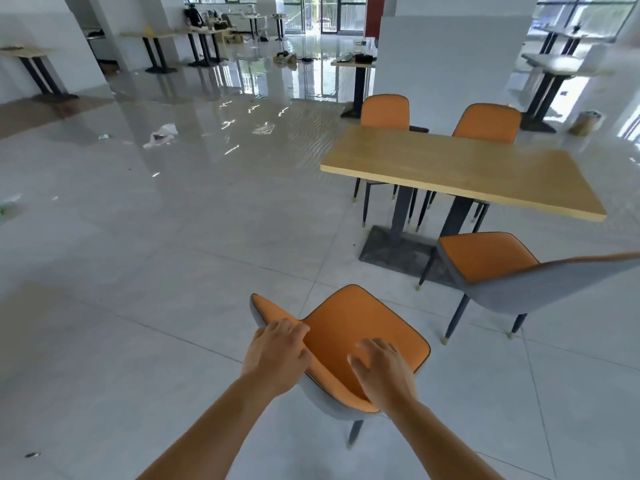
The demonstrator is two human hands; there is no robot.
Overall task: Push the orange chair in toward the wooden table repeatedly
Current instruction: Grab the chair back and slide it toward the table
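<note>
Low at centre of the head view: the orange chair [349, 323] stands on the tiled floor [173, 271], well apart from the wooden desk [460, 168], which sits up and to the right. The chair is skewed to the desk's near edge, so by my reading it needs turning as well as pushing.

Left hand [277, 355] grips the rim of the chair's back, its fingers [294, 327] curled over the edge onto the orange padding. This is likely the steering hold. Right hand [384, 372] lies on the padding further right, fingers spread and nearly straight, pinching nothing; it looks placed to press. The grey outer shell shows below both hands, with one dark leg beneath.

A second orange chair [485, 258] stands near the desk's near edge on the right, pulled out and not tucked in. The free slot therefore looks to be the left half, in front of the dark base [391, 251]. Two far chairs [384, 110] sit pushed in on the opposite side.

Judgement: the push is at its start, with the whole gap to close. The path runs forward and right over bare tile. The risk is clipping the second chair's legs or the base if the skew is not corrected.
</note>
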